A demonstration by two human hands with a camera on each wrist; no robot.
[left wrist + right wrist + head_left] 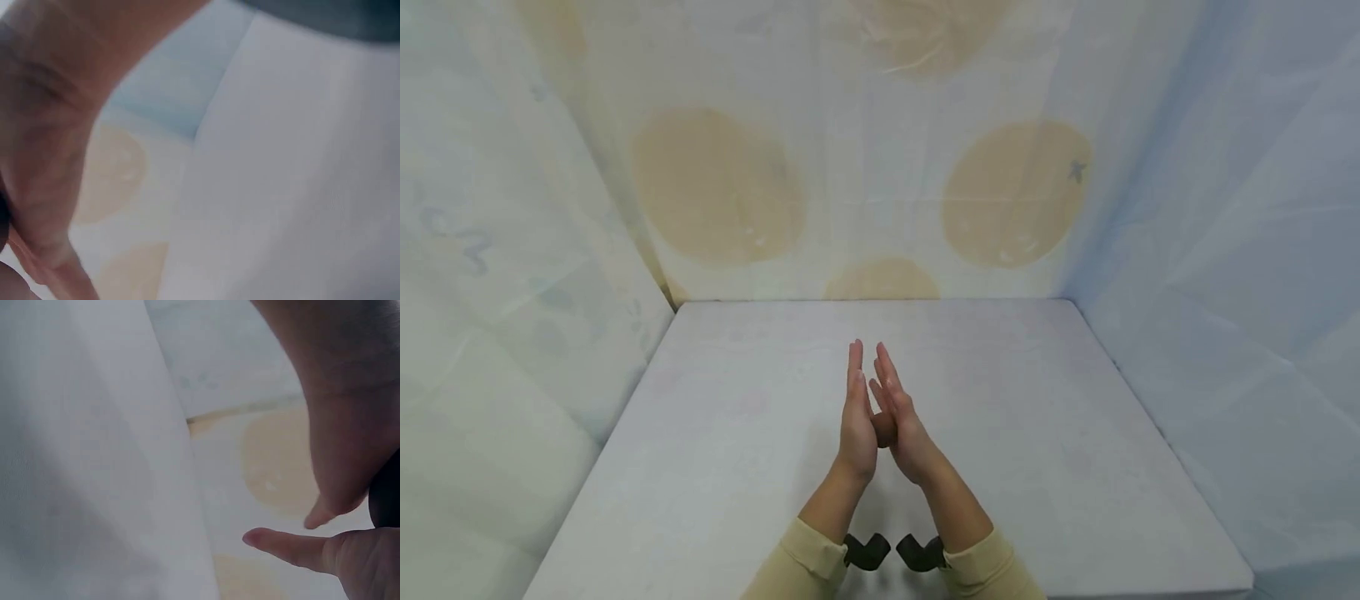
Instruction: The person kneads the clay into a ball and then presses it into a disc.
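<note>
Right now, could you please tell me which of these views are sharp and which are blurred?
Head view: evenly lit and sharp, the left hand and right hand clear over the white table, edges bowed by the lens. Both wrist views: soft and blurred, skin filling the frame.

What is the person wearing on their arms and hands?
Both arms wear pale yellow-beige long sleeves with folded cuffs ending above the wrists. A small black device is strapped under each wrist. The left hand and the right hand are bare: no gloves, and no rings or watch that I can see.
</note>
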